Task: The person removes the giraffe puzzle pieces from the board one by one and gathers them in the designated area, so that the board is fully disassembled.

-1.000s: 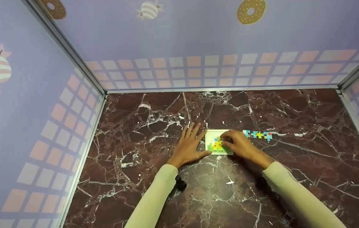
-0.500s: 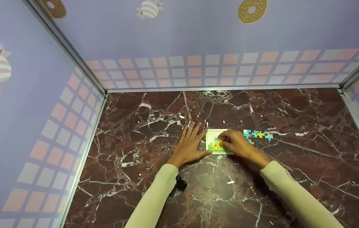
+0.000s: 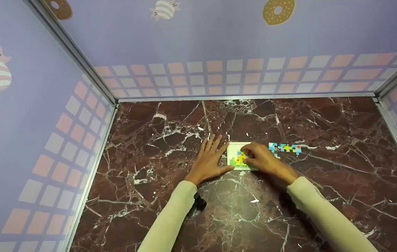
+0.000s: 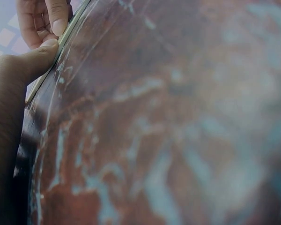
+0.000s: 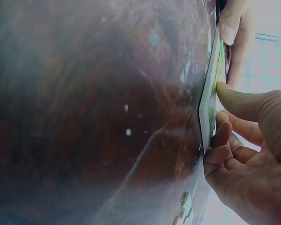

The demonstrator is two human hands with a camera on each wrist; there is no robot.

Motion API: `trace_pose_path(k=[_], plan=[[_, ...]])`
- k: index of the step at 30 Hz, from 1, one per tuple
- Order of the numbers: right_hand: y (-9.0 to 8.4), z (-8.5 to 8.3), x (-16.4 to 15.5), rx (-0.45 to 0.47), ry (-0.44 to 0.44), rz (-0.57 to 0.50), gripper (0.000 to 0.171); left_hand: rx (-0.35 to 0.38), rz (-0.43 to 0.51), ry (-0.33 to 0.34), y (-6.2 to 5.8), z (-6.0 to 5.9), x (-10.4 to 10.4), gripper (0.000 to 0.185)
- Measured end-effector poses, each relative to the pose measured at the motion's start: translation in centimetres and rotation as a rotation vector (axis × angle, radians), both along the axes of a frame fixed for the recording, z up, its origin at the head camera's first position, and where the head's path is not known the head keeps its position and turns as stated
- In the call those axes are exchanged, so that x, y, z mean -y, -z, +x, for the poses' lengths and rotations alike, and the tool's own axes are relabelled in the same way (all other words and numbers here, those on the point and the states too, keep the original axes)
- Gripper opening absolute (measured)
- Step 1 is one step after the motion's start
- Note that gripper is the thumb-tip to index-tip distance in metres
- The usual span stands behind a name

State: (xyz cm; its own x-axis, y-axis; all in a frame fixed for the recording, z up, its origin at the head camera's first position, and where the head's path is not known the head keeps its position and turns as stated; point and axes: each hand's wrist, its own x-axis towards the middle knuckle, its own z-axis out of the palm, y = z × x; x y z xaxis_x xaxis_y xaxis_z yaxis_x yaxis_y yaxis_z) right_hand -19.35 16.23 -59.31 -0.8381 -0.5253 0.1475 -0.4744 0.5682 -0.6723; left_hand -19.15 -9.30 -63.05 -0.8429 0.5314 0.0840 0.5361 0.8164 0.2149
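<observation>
A small square jigsaw board (image 3: 233,144) with a pale frame lies on the marble-patterned table; yellow, green and blue pieces (image 3: 239,159) fill part of its lower area. My left hand (image 3: 206,163) rests flat at the board's left side, fingers spread, its thumb over the near-left corner. My right hand (image 3: 268,161) bends over the right half and covers it; its thumb and index finger pinch at a jigsaw piece mostly hidden under them. In the right wrist view the right thumb (image 5: 241,102) touches the board's face, and the other fingers curl at its edge (image 5: 207,105).
Several loose blue and yellow jigsaw pieces (image 3: 286,148) lie in a row to the right of the board, one partly behind the right hand. Purple patterned walls (image 3: 198,78) border the table at the back and both sides. A black device (image 3: 200,202) sits at the left wrist.
The right wrist and forearm have shifted slightly left, while the right fingertips stay over the same part of the board. The left hand and the loose pieces have not moved.
</observation>
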Motion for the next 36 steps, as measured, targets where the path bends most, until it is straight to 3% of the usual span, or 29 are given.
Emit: trace_pose_path(k=[23,36], plan=[[0.63,-0.15,0.2,-0.037,-0.001,-0.025,0.037,0.015,0.002,-0.006,-0.03,0.05,0.02,0.097],[0.35,0.49,0.09,-0.023,0.055,-0.077,0.035,0.016,0.017,0.0,-0.02,0.03,-0.03,0.096]])
